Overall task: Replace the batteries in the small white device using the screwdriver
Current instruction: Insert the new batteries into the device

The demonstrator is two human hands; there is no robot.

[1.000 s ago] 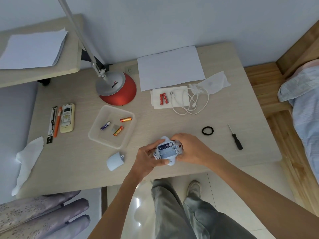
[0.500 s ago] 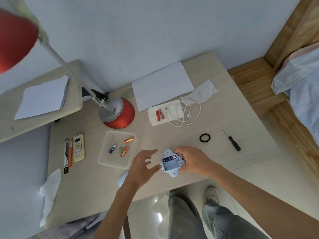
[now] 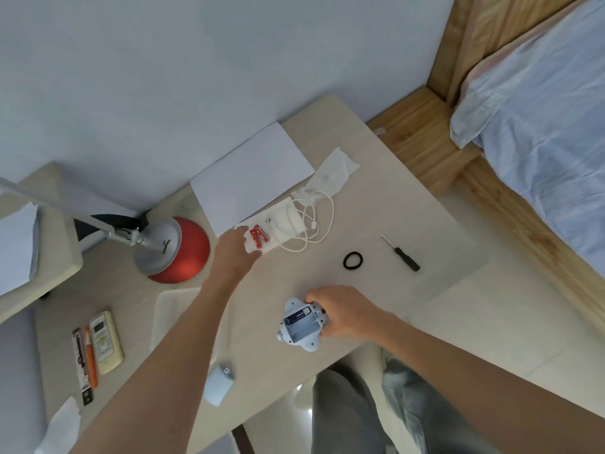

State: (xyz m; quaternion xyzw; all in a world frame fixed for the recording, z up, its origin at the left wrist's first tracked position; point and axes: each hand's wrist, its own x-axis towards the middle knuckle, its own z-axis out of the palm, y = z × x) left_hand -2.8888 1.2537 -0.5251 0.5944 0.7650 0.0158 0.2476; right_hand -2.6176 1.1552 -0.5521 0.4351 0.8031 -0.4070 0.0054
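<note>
The small white device (image 3: pixel 299 324) lies near the table's front edge with its battery bay open and facing up; my right hand (image 3: pixel 343 309) grips its right side. My left hand (image 3: pixel 234 252) is stretched out to the back of the table, fingers apart, right beside two red batteries (image 3: pixel 258 237) that lie on a white tissue (image 3: pixel 284 224). The hand holds nothing that I can see. The black-handled screwdriver (image 3: pixel 404 255) lies alone at the right of the table. The device's white cover (image 3: pixel 218 386) rests near the front edge at the left.
A red lamp base (image 3: pixel 178 250) stands at the back left. A clear plastic tray (image 3: pixel 170 309) is partly hidden under my left forearm. A white cable (image 3: pixel 314 224), a black ring (image 3: pixel 353 260), a sheet of paper (image 3: pixel 252 175) and a remote (image 3: pixel 104 342) also lie on the table.
My left hand let go of the device and reached away to the red batteries at the back. My right hand kept hold of the device. The camera tilted.
</note>
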